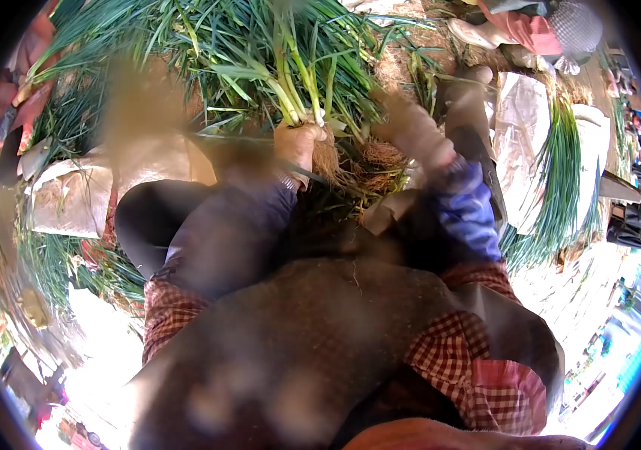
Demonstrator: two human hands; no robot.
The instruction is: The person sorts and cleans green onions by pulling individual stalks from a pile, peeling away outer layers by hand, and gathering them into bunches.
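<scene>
from my distant seat i saw the left hand (298,146) closed around the pale base of a bunch of green stalks (288,86), its brown roots (326,159) dangling beside the fist. the right hand (416,135) was near a second root clump (382,154), too blurred for me to tell whether it held anything. beyond lay a heap of long leaves (185,64); off right, a green bundle (560,165) rested on a pale sheet (517,124). i judged the step as gathering or steadying the bunch; the next move called for a firm grip above the roots.
</scene>
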